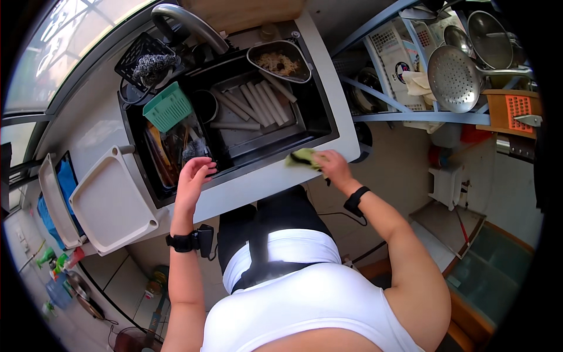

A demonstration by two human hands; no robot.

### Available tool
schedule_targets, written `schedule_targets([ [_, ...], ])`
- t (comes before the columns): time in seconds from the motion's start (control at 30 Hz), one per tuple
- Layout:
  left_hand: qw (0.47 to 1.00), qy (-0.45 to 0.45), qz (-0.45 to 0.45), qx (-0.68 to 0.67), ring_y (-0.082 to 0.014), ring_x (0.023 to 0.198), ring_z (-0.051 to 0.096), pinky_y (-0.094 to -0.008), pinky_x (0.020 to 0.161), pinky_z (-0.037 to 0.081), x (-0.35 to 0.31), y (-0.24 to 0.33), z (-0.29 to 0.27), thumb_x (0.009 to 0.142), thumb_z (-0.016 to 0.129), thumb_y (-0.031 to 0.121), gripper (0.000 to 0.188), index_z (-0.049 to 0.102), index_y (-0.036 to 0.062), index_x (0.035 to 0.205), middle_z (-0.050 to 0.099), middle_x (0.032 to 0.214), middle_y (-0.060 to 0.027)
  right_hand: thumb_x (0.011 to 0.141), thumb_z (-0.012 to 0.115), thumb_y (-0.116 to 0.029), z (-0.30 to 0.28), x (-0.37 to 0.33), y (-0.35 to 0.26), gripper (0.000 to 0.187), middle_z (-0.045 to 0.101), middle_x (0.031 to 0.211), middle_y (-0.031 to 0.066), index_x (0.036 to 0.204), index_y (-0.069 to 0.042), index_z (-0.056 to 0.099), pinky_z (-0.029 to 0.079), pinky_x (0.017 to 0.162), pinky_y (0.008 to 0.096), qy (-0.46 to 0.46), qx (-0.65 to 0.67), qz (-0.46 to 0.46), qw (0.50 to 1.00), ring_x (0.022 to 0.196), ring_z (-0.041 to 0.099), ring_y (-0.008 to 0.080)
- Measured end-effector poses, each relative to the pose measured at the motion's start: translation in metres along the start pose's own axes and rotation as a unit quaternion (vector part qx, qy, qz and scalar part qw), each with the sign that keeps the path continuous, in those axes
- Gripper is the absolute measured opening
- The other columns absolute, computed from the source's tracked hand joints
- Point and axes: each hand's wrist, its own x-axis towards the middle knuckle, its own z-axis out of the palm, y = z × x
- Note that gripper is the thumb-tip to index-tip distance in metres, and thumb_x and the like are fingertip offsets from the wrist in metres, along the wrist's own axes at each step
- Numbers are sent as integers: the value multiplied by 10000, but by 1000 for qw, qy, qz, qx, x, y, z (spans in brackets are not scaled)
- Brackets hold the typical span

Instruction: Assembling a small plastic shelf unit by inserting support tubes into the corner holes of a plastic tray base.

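Note:
A yellow-green cloth with a dark patch is gripped in my right hand, which presses it on the white counter edge in front of the black sink. My left hand hovers by the sink's front left rim, its fingers loosely curved and apart, nothing visible in it. Close to those fingers, a grey scouring ball lies among long utensils in the left basin. A green plastic basket sits above them. In the right basin, several pale tubes rest in a metal tray.
A strainer holding food scraps sits in the sink's far right corner. Behind the sink curves the faucet. White trays stand at left. On the right, a blue rack carries a perforated skimmer and other pans.

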Motion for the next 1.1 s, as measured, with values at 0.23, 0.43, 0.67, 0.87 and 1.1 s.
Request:
schedule_targets([
  [0.23,997,58,-9,-58,-215,1078,629,-316,884,508,-17,-9,-52,983,508,177,289,553,18,1221,640,1158,-128,816,688,-93,-74,-45,75,323,611,968,160,1128,-26,642,487,784,385,113,29,334,935,904,600,356],
  [0.43,991,108,-11,-76,-197,1051,634,-293,865,507,-42,-20,-92,982,507,162,266,565,23,1202,649,1147,-121,851,707,-102,-157,5,72,304,687,956,63,1096,65,636,487,783,266,261,243,369,858,852,620,111],
  [0.67,988,130,9,-79,-195,1035,635,-289,850,508,-46,-4,-97,983,503,150,253,563,26,1196,650,1129,-117,893,701,-219,-154,156,114,496,664,1101,100,1268,58,534,488,838,267,251,371,265,854,992,626,145],
  [0.87,992,101,16,-68,-187,1033,636,-298,861,510,-38,-1,-81,978,512,138,241,566,30,1187,651,1114,-103,917,632,-435,-132,214,89,637,598,1237,241,1372,-19,473,447,976,387,197,198,251,927,1165,582,319],
  [1.1,996,12,-6,-92,-197,1017,646,-299,866,515,-14,-4,-46,978,519,146,232,567,18,1166,656,1113,-120,890,686,-273,-97,201,0,472,687,1056,145,1258,-5,562,506,875,345,-65,318,198,925,999,659,240],
])
